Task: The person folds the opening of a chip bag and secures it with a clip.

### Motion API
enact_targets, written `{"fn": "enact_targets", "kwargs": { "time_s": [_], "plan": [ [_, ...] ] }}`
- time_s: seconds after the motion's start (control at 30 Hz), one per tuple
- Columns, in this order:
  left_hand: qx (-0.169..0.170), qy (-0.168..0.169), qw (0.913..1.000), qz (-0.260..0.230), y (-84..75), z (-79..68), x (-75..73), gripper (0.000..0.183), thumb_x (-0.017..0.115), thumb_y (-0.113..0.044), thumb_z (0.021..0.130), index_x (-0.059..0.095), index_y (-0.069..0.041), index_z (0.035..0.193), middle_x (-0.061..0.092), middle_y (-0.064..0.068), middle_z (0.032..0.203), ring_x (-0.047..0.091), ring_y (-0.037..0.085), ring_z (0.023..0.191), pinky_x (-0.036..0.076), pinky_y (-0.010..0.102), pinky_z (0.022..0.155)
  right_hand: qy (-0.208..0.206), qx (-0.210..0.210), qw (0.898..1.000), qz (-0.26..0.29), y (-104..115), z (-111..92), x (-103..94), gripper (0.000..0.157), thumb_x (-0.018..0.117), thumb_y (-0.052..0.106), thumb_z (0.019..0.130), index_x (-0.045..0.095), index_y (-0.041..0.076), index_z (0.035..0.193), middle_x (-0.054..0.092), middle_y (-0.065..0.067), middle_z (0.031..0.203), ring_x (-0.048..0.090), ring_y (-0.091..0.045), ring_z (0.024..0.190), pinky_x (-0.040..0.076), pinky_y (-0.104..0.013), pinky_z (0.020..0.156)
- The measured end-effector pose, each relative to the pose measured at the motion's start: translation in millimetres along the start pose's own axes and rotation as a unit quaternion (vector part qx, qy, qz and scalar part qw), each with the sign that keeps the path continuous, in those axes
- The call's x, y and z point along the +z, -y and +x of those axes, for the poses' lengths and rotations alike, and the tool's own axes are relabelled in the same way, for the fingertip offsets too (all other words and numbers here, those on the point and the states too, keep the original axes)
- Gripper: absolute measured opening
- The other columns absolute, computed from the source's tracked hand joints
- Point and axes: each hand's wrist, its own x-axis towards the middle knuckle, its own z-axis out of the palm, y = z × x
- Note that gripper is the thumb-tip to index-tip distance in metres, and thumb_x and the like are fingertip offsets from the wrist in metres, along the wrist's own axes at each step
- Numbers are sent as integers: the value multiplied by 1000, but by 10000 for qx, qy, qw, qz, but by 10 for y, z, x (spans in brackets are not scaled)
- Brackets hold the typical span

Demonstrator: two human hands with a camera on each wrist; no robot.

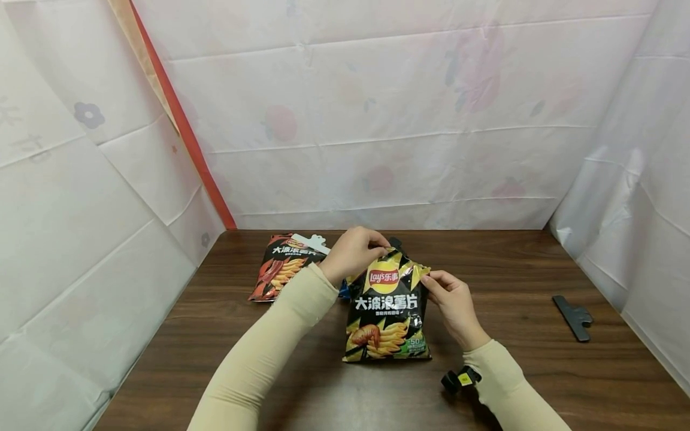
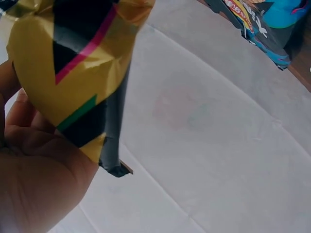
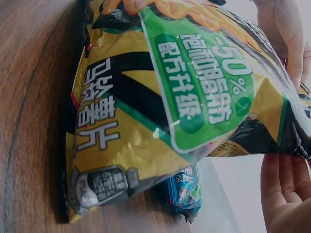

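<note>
A black and yellow bag of potato chips [image 1: 385,317] stands upright in the middle of the table, its printed front towards me. My left hand [image 1: 353,254] pinches its top edge near the left corner. At the top right corner, my right hand [image 1: 453,305] pinches the bag's edge between thumb and fingers. The left wrist view shows the bag's yellow top [image 2: 43,73] against the left palm. In the right wrist view, the right hand [image 3: 286,194] is at the upper side of the bag and the left hand [image 3: 284,29] lies across from it.
Back left lies a red chip bag [image 1: 280,272] with a white clip [image 1: 312,242] at its top. A blue chip bag [image 3: 184,189] lies behind the held one. One black clip [image 1: 574,317] rests at the table's right; another black clip [image 1: 396,243] shows behind the bag.
</note>
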Motion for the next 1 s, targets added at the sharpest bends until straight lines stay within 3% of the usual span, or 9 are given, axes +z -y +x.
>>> {"fn": "enact_targets", "kwargs": {
  "time_s": [0.3, 0.57, 0.7, 0.8, 0.87, 1.0],
  "plan": [
    [152, 36, 9997, -160, 53, -1, -16, 18, 60, -17, 98, 76, -14, 107, 74, 2, 103, 57, 11, 59, 46, 27, 62, 13, -209, 9993, -303, 15, 3, -13, 25, 65, 18, 95, 66, -7, 99, 68, 7, 87, 66, -5, 81, 57, -24, 73],
    [342, 36, 9994, -98, 67, 2, -44, 16, 63, -17, 97, 77, -15, 105, 75, 1, 102, 61, 5, 66, 48, 24, 65, 21, -367, 9984, -436, 7, -4, -35, 33, 65, 18, 95, 65, -14, 105, 70, 9, 87, 68, -5, 82, 57, -24, 74],
    [366, 105, 9991, -207, 75, -9, -62, 16, 63, -17, 97, 78, -16, 103, 76, 1, 100, 44, 8, 47, 39, 24, 53, -18, -462, 9981, -419, -4, -17, -42, 34, 66, 16, 95, 65, -15, 108, 72, 9, 88, 69, -6, 83, 58, -25, 74],
    [370, 165, 9988, -291, 79, -16, -71, 16, 63, -16, 97, 78, -15, 102, 76, 2, 99, 34, 9, 42, 34, 24, 48, -32, -536, 9978, -391, -11, -24, -46, 34, 66, 15, 94, 65, -16, 109, 73, 10, 88, 69, -5, 83, 58, -24, 74],
    [393, 182, 9986, -299, 81, -16, -74, 16, 63, -16, 97, 78, -15, 102, 76, 2, 100, 36, 9, 43, 34, 24, 49, -44, -600, 9975, -365, -16, -28, -48, 33, 67, 14, 94, 65, -16, 108, 73, 10, 88, 70, -5, 83, 58, -24, 74],
    [463, 168, 9984, -293, 81, -13, -81, 16, 64, -16, 96, 78, -15, 102, 76, 2, 101, 52, 7, 53, 39, 23, 53, -59, -764, 9964, -361, -22, -41, -56, 29, 67, 11, 93, 67, -15, 108, 73, 10, 89, 70, -4, 82, 57, -23, 73]
  ]
}}
